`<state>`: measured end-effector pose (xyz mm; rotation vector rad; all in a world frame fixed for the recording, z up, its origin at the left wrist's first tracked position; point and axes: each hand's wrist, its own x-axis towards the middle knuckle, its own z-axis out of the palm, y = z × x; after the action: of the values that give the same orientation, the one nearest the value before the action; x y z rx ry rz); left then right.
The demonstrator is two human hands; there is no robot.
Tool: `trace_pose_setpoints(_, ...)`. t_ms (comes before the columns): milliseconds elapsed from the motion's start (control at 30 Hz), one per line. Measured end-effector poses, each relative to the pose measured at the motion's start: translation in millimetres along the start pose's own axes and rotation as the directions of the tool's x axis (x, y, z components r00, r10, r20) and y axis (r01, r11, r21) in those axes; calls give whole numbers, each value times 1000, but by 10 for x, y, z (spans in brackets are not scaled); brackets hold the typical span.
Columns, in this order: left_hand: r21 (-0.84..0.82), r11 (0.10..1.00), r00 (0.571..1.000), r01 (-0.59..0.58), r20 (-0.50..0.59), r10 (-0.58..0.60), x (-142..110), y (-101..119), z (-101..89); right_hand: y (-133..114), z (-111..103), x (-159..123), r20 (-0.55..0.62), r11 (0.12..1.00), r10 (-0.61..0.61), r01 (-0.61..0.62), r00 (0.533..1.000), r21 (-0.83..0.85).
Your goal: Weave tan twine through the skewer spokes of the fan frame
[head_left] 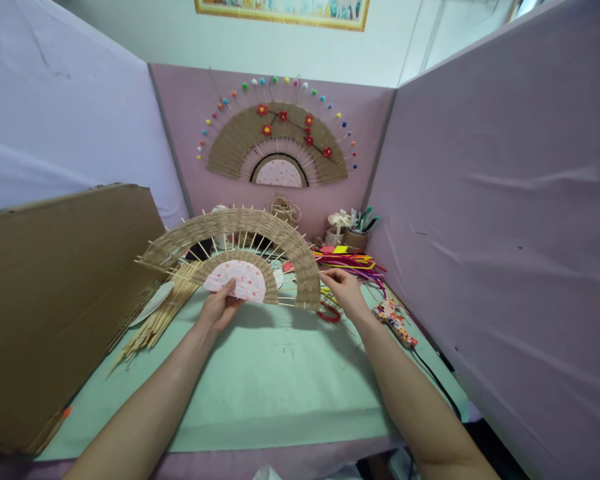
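My left hand grips a half-round woven fan at its base, thumb on the white half-circle with pink spots. The fan is held up over the table, its thin sticks poking out past the woven twine band. At the fan's right edge, my right hand is closed in a pinch on the tip of one of those sticks. What the fingers cover there is too small to make out fully. A finished-looking fan with red flowers and coloured pompoms hangs on the panel behind.
Bundled sticks and a brown cardboard sheet are at the left. To the right lie a flower-patterned glue gun with a black cord and coloured pipe cleaners. A pen pot and a twine ball stand behind.
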<state>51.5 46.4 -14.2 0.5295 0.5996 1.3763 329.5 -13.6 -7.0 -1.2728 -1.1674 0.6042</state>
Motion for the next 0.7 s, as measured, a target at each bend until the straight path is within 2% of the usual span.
trace_pose_setpoints(133, 165, 982, 987, 96, 111, -115, -55, 24, -13, 6, -34, 30, -39, 1000, 0, 1, 999, 18)
trace_pose_setpoints(233, 224, 965, 963, 139, 195, -185, -75, 27, -30, 11, -67, 56, -50, 1000, -11, 11, 999, 9)
trace_pose_setpoints(300, 248, 957, 956, 151, 210, -206, -71, 18, -44, 10, -80, 64, -56, 999, -34, 34, 998, -13)
trace_pose_setpoints(433, 260, 960, 968, 101, 196, -155, -50, -13, -50, -24, -88, 43, -65, 980, -135, 123, 989, -155)
trace_pose_setpoints(567, 233, 971, 977, 60, 184, -104, -61, -25, -16, -80, -95, -3, -88, 901, -308, 261, 947, -346)
trace_pose_setpoints(700, 178, 982, 987, 58, 137, -83, -77, -17, 12, -107, -96, -30, -80, 862, -384, 326, 920, -388)
